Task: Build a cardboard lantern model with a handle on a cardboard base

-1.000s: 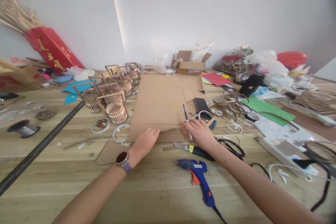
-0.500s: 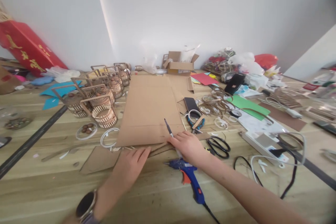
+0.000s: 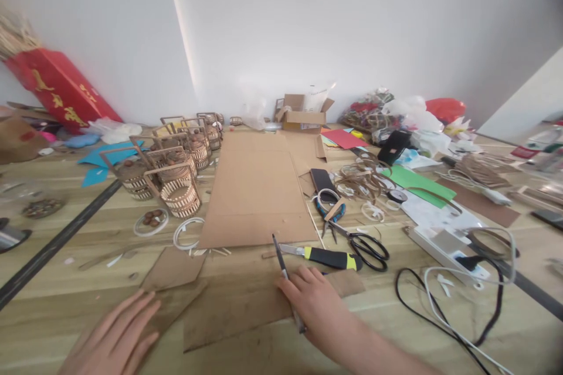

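Right hand [image 3: 317, 306] pinches a slim dark pen [image 3: 280, 261], likely steadying the flat brown cardboard strip [image 3: 233, 313] beneath; left hand [image 3: 115, 334] lies spread.

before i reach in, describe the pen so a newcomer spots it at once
Start at the large cardboard sheet in the middle. This side of it is the right hand, gripping the pen. Slim, dark and pale-banded, it is held, unlike the yellow-and-black knife lying just beyond.

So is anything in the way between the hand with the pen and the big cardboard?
Yes, the yellow-black knife lies between the right hand and the big cardboard sheet, its blade near the pen.
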Demonstrator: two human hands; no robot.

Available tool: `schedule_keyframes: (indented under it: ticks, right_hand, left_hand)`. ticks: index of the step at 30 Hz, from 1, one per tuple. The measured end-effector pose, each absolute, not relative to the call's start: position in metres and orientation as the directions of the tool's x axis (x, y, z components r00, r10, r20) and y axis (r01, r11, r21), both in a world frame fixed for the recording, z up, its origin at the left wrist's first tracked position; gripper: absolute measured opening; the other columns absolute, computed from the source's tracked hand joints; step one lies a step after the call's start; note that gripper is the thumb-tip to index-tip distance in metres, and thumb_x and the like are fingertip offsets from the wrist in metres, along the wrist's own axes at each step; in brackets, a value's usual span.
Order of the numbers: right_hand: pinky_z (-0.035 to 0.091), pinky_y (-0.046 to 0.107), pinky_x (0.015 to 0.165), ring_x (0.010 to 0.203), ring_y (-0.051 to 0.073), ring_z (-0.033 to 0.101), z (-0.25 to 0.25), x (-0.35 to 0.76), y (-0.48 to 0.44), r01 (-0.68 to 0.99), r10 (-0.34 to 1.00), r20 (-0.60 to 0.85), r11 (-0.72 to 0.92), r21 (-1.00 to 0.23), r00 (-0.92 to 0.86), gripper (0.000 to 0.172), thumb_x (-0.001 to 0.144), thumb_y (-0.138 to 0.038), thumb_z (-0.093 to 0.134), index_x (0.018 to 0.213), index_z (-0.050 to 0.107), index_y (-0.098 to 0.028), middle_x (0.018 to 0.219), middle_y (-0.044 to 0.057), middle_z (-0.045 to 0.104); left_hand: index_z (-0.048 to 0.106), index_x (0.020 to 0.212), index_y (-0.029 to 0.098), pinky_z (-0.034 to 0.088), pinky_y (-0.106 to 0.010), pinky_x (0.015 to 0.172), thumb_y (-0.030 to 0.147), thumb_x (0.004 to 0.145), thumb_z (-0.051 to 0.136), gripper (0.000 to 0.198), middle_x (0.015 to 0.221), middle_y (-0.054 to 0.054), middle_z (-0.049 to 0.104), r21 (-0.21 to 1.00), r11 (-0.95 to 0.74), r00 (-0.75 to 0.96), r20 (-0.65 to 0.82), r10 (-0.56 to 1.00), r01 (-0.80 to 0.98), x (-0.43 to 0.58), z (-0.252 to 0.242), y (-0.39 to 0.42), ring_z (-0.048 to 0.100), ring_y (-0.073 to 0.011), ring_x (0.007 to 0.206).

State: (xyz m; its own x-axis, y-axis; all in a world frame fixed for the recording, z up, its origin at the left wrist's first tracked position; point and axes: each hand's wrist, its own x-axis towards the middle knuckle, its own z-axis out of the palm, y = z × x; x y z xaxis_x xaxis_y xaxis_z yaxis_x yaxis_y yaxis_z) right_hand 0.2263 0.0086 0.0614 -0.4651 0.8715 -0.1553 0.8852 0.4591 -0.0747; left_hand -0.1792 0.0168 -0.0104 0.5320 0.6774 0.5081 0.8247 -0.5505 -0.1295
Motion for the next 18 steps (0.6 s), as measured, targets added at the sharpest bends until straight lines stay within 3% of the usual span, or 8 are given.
schedule_keyframes:
  ticks: [3, 6, 9, 11, 14, 18]
  right_hand:
    - [0.045, 0.039, 0.088, 0.105, 0.03, 0.057, 0.049, 0.213, 0.004, 0.897, 0.88, -0.184, 0.414, -0.154, -0.438, 0.045, 0.069, -0.012, 0.067, 0.114, 0.06, -0.018, 0.112, 0.009, 0.069]
    - [0.044, 0.04, 0.097, 0.111, 0.03, 0.056, 0.04, 0.203, 0.005, 0.874, 0.866, -0.186, 0.414, -0.253, -0.464, 0.05, 0.075, -0.026, 0.073, 0.122, 0.059, -0.016, 0.118, 0.012, 0.067]
    - [0.039, 0.04, 0.106, 0.12, 0.031, 0.053, 0.036, 0.205, 0.007, 0.798, 0.848, -0.128, 0.42, -0.432, -0.515, 0.07, 0.069, -0.046, 0.08, 0.129, 0.058, -0.018, 0.126, 0.012, 0.065]
    - [0.035, 0.04, 0.109, 0.125, 0.031, 0.051, 0.039, 0.213, 0.01, 0.766, 0.862, -0.074, 0.402, -0.502, -0.501, 0.074, 0.068, -0.051, 0.081, 0.13, 0.058, -0.021, 0.129, 0.011, 0.064]
    - [0.035, 0.04, 0.109, 0.127, 0.03, 0.05, 0.052, 0.234, 0.021, 0.795, 0.91, -0.01, 0.357, -0.49, -0.415, 0.07, 0.071, -0.052, 0.079, 0.131, 0.058, -0.022, 0.131, 0.011, 0.063]
    - [0.04, 0.035, 0.105, 0.124, 0.025, 0.054, 0.071, 0.271, 0.056, 0.935, 0.976, 0.059, 0.216, -0.283, -0.208, 0.05, 0.085, -0.04, 0.069, 0.131, 0.058, -0.023, 0.129, 0.01, 0.064]
  left_hand:
    - [0.066, 0.095, 0.035, 0.051, -0.045, 0.089, 0.032, 0.092, 0.044, 0.022, 0.104, 0.0, 0.075, -0.021, -0.553, 0.432, 0.65, 0.625, 0.833, -0.159, 0.036, 0.039, 0.068, -0.0277, 0.099]
    - [0.062, 0.09, 0.032, 0.052, -0.047, 0.078, 0.034, 0.093, 0.044, 0.019, 0.091, -0.002, 0.075, -0.001, -0.56, 0.396, 0.708, 0.585, 0.829, -0.136, 0.083, 0.069, 0.068, -0.0297, 0.092]
    - [0.063, 0.084, 0.03, 0.051, -0.05, 0.08, 0.04, 0.094, 0.04, 0.027, 0.085, -0.004, 0.074, -0.007, -0.526, 0.362, 0.734, 0.575, 0.85, -0.12, 0.116, 0.102, 0.067, -0.0309, 0.091]
    - [0.064, 0.081, 0.03, 0.051, -0.049, 0.084, 0.045, 0.094, 0.038, 0.033, 0.083, -0.005, 0.074, 0.027, -0.517, 0.335, 0.733, 0.592, 0.856, -0.114, 0.131, 0.123, 0.066, -0.0307, 0.094]
    - [0.066, 0.078, 0.029, 0.052, -0.047, 0.084, 0.049, 0.093, 0.038, 0.037, 0.082, -0.006, 0.074, 0.08, -0.526, 0.3, 0.744, 0.597, 0.847, -0.105, 0.141, 0.148, 0.065, -0.0301, 0.094]
    - [0.069, 0.078, 0.029, 0.052, -0.042, 0.087, 0.049, 0.088, 0.042, 0.035, 0.086, -0.006, 0.074, 0.171, -0.554, 0.328, 0.652, 0.684, 0.815, -0.085, 0.121, 0.168, 0.066, -0.0282, 0.094]
